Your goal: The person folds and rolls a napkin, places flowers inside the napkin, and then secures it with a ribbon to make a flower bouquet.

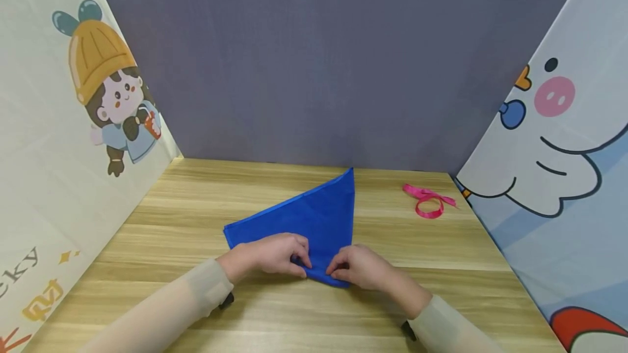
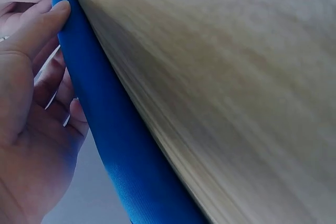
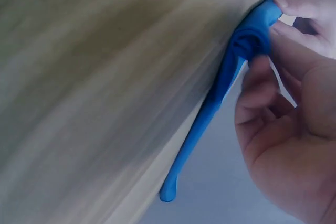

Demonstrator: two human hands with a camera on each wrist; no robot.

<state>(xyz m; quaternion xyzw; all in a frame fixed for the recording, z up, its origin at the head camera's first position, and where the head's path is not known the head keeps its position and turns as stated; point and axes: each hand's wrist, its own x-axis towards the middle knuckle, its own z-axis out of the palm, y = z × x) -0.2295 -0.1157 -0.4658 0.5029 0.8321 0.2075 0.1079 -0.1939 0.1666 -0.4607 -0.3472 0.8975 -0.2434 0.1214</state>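
A blue cloth (image 1: 324, 211) lies folded on the table, its far corner pointing away and its near edge turned into a narrow roll. My left hand (image 1: 279, 255) pinches that roll between thumb and fingers. Just to the right, my right hand (image 1: 360, 267) pinches it close to its right end. The left wrist view shows the rolled edge (image 2: 113, 129) as a long smooth tube, with the left thumb (image 2: 62, 10) on it. In the right wrist view, the layers of the roll's end (image 3: 254, 40) show curled beside the right fingers.
A pink ribbon (image 1: 430, 214), partly looped, lies on the wooden table (image 1: 176, 195) at the back right. Walls stand around: a grey panel (image 1: 314, 64) behind, printed cartoon sheets on the left (image 1: 39, 124) and right (image 1: 603, 124).
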